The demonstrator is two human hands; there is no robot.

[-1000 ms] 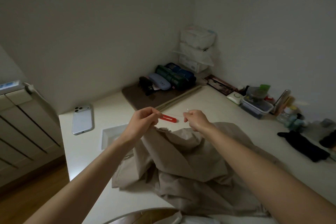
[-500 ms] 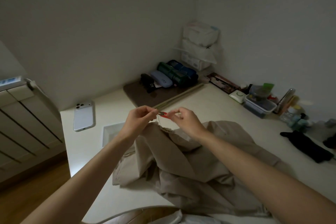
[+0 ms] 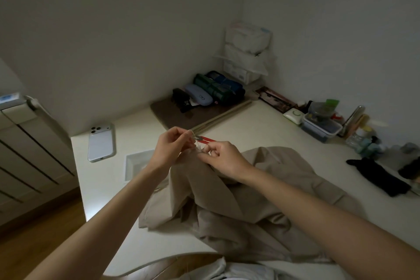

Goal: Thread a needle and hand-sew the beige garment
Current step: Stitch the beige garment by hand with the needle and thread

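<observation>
left hand (image 3: 172,146): fingers curled, fingertips pinched on the near end of the red tool (image 3: 206,139); grip tight, held above the garment.
right hand (image 3: 223,158): just beside the left hand, fingers curled in, thumb and forefinger together under the red tool; what this grip has hold of is too small and dim to tell.
red tool: slim, sticks out rightward from the left fingertips, over the right knuckles; dark end blurred, kind unclear.
needle and thread: cannot make out; only a pale smear between the two hands.
beige garment (image 3: 238,202): crumpled heap on the bench (image 3: 272,130), one fold lifted up to the hands; near edge cut off by the forearms and frame bottom.
phone (image 3: 101,142): face down, left on the bench, well apart from the garment.
white tray (image 3: 136,162): beside the garment, right part hidden behind the left forearm.
back corner: pouches (image 3: 218,88) on a brown mat (image 3: 179,116), dim.
right edge: clear box (image 3: 320,127), black cloth (image 3: 379,177), small bottles blurred.
</observation>
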